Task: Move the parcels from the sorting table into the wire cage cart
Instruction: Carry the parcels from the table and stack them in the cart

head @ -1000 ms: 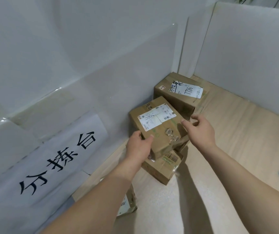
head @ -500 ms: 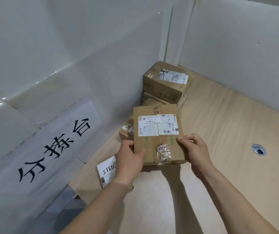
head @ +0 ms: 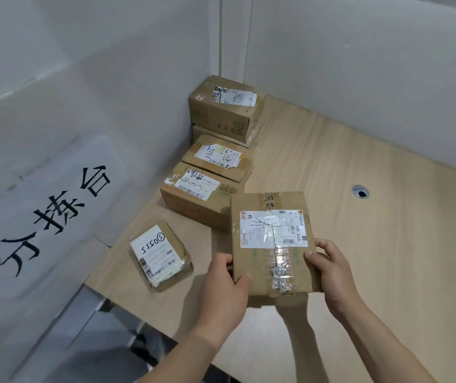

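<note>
Head view: we held a parcel (head: pixel 272 241) clear above the table (head: pixel 373 244), near its front edge. Our left hand (head: pixel 222 286) gripped the parcel's near-left corner, thumb on top; our right hand (head: pixel 331 275) clasped its near-right edge. Along the table's left edge lay a small parcel (head: pixel 160 255) near the front corner, then a labelled box (head: pixel 193 194) and a flat box (head: pixel 217 161). A stacked box (head: pixel 225 106) stood in the back-left corner. A sign (head: pixel 47 217) hung on the left wall.
</note>
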